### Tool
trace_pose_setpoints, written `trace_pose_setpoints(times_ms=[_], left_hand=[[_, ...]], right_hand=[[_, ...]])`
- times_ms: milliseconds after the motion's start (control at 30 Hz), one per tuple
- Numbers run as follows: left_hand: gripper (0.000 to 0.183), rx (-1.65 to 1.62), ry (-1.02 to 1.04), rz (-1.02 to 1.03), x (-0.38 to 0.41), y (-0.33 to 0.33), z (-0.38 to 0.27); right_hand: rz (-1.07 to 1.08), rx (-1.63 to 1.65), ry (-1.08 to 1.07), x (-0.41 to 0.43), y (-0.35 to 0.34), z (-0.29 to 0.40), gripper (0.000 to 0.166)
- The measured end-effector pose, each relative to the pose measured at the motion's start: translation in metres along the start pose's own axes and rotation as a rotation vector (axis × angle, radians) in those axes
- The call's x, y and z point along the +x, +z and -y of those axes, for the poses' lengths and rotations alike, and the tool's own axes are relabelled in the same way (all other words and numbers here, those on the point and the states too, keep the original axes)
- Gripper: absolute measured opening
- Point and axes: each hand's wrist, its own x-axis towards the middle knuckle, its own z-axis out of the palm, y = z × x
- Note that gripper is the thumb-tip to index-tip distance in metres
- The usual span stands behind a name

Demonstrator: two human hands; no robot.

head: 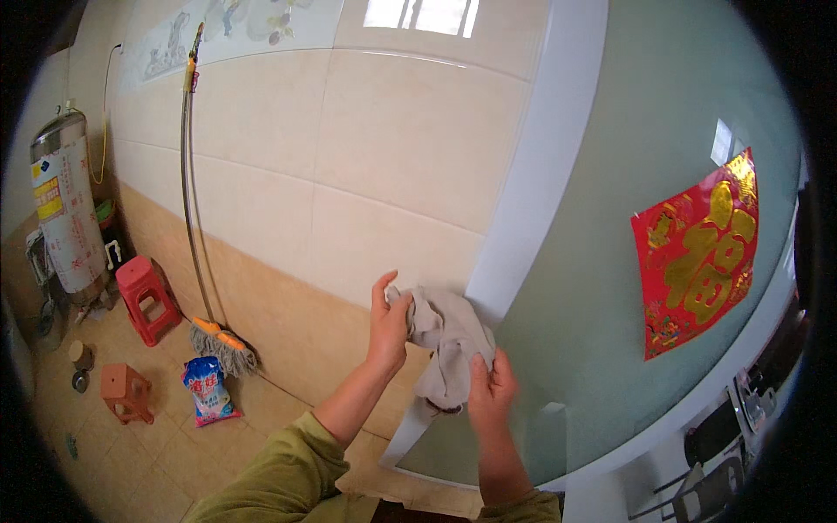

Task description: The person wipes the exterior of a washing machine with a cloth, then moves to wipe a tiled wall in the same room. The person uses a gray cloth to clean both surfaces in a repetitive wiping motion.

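A crumpled light grey cloth (451, 333) hangs between my two hands, in front of the white door frame (543, 137) and the tiled wall. My left hand (390, 323) grips its upper left part between thumb and fingers, with the index finger raised. On the lower right side, my right hand (492, 389) pinches the cloth's edge. Its lower end hangs loose and shows a dark edge. Right of my hands is a frosted glass door panel (588, 261) bearing a red and gold paper decoration (703, 255) with a large character.
A mop (222, 346) leans against the tiled wall at left. Near it on the tiled floor are a blue plastic bag of detergent (208, 392), a red plastic stool (147, 301) and a smaller orange one (126, 392). A tall metal tank (68, 216) stands far left; chairs (709, 490) are at lower right.
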Motion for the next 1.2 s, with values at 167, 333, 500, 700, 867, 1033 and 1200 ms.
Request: trace_pose_setpoints(times_ms=[167, 333, 500, 700, 867, 1033, 1200], left_hand=[[0.023, 0.155, 0.409, 0.058, 0.052, 0.000, -0.011], [0.018, 0.438, 0.952, -0.011, 0.135, -0.020, -0.021], [0.025, 0.897, 1.405, 0.008, 0.236, -0.030, -0.049], [0.054, 1.108, 1.483, 0.105, 0.328, -0.030, -0.088], [0.055, 1.202, 1.442, 0.034, 0.349, -0.042, -0.107], [0.051, 1.432, 1.235, 0.263, 0.313, -0.126, -0.082], [0.038, 0.965, 0.881, 0.415, 0.287, -0.155, -0.106]], right_hand=[[-0.061, -0.212, -0.315, 0.053, 0.062, -0.007, 0.025], [-0.183, -0.242, -0.347, 0.124, 0.138, -0.018, 0.029], [-0.349, -0.770, -0.661, 0.221, 0.206, -0.042, 0.036], [-0.342, -1.111, -0.959, 0.313, 0.244, -0.019, 0.036], [-0.340, -1.158, -1.011, 0.328, 0.280, -0.016, 0.031], [-0.109, -1.208, -0.966, 0.281, 0.272, -0.067, 0.031], [-0.154, -1.224, -0.957, 0.275, 0.267, -0.063, 0.031]])
